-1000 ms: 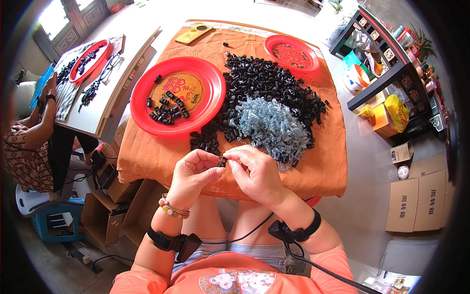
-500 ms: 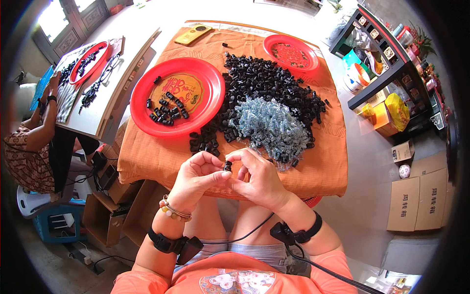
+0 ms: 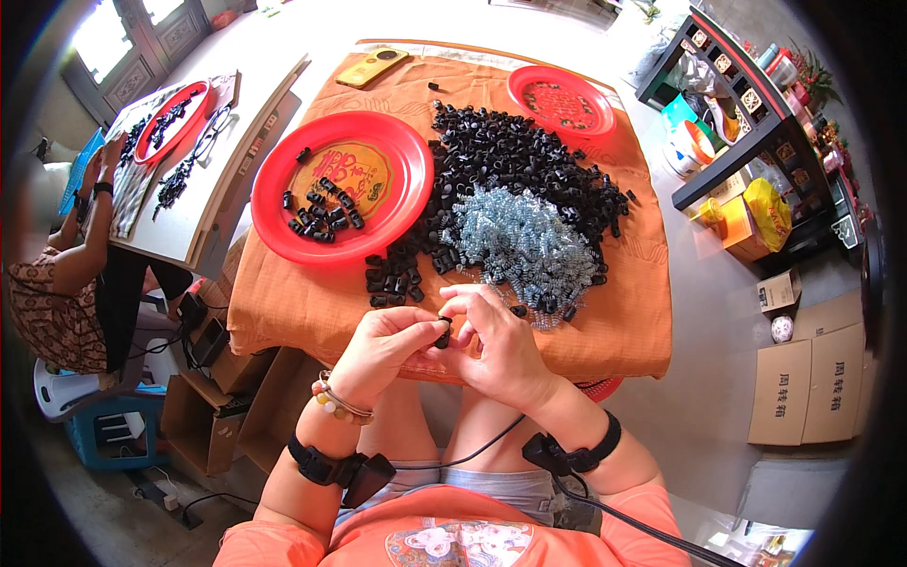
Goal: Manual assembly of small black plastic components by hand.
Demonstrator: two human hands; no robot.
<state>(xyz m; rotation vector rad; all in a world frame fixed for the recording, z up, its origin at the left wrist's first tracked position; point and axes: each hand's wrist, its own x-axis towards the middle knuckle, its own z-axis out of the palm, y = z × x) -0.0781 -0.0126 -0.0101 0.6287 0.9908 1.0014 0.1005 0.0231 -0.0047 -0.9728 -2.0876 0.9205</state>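
Observation:
Near the front edge of the orange cloth [image 3: 293, 317], my left hand [image 3: 383, 350] and my right hand [image 3: 501, 350] meet. Both are closed, pinching a small black plastic cord lock [image 3: 443, 335] between the fingertips; the fingers partly hide it. Just beyond my hands lies a pile of silvery coil springs [image 3: 520, 241]. A larger heap of loose black plastic parts [image 3: 510, 142] spreads behind and around the springs. To the left, a red plate [image 3: 269, 203] holds several black cord locks [image 3: 326, 213].
A second red plate [image 3: 576, 118] sits at the far right, and a yellow phone [image 3: 373, 68] at the far left. Another person [image 3: 66, 274] works at a white table [image 3: 179, 231] on the left. A dark shelf [image 3: 756, 132] and cardboard boxes [image 3: 803, 387] stand right. A cable [image 3: 482, 449] crosses my lap.
The cord lock has turned and sits lower between my fingertips. My left fingers have closed in over it, and my left hand has shifted slightly right and down.

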